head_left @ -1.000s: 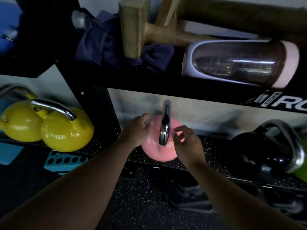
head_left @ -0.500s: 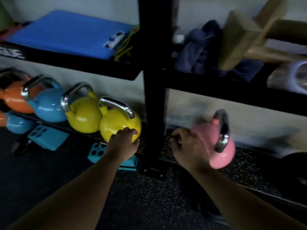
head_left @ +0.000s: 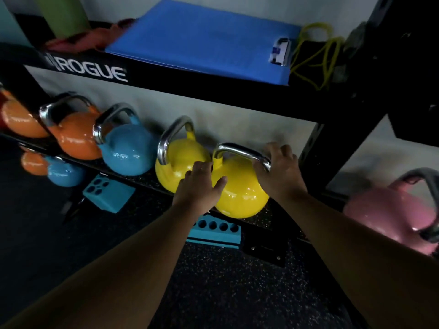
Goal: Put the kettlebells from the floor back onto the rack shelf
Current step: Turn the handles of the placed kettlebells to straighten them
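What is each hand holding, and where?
Right hand: the right end of the near yellow kettlebell handle. Left hand rests flat on its body, gripping nothing.

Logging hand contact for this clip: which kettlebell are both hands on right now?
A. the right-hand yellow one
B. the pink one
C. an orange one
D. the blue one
A. The left hand lies flat on the body of the right-hand yellow kettlebell, and the right hand is at the right end of its steel handle; the pink kettlebell stands untouched beyond the rack post.
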{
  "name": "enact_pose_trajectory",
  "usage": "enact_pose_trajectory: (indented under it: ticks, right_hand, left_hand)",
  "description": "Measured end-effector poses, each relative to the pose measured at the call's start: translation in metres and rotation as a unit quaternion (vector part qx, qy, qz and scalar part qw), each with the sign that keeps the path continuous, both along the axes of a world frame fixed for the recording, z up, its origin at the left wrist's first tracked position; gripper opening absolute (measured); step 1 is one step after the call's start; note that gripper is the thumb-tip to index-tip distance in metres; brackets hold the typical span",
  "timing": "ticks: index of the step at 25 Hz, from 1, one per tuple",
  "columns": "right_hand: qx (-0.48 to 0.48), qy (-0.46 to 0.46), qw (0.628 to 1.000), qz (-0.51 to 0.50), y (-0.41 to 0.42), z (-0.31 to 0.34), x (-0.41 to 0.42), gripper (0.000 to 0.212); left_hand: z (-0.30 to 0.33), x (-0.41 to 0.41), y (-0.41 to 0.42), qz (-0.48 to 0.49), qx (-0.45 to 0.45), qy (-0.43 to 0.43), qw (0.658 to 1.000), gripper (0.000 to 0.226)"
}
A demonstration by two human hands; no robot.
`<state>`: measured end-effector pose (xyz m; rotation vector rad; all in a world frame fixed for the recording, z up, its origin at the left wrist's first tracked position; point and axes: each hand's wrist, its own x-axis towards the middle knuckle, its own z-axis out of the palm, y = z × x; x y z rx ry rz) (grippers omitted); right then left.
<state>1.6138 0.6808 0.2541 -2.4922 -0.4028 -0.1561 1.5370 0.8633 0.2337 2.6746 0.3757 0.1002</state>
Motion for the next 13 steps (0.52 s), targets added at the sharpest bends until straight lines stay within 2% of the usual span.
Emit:
enact_pose_trajectory:
  ticks: [5, 8, 13]
  right_hand:
    - [-0.064, 0.077, 0.995, -0.008, 0.031, -0.024, 0.042, 0.052]
    - [-0.017, 0.087, 0.996, 0.005, 0.036, -0.043, 0.044, 0.050]
    - [0.050, 0.059, 0.997, -0.004, 0.030, -0.042, 0.039, 0.036]
  left_hand:
    - [-0.006, 0.065, -0.006, 0.029, -0.099, -0.012, 0.995, 0.074]
    - [-0.022, 0.088, -0.008, 0.028, -0.203, -0.020, 0.979, 0.069]
    - [-0.040, 0.087, -0.030, 0.075, -0.338, -0.126, 0.930, 0.070]
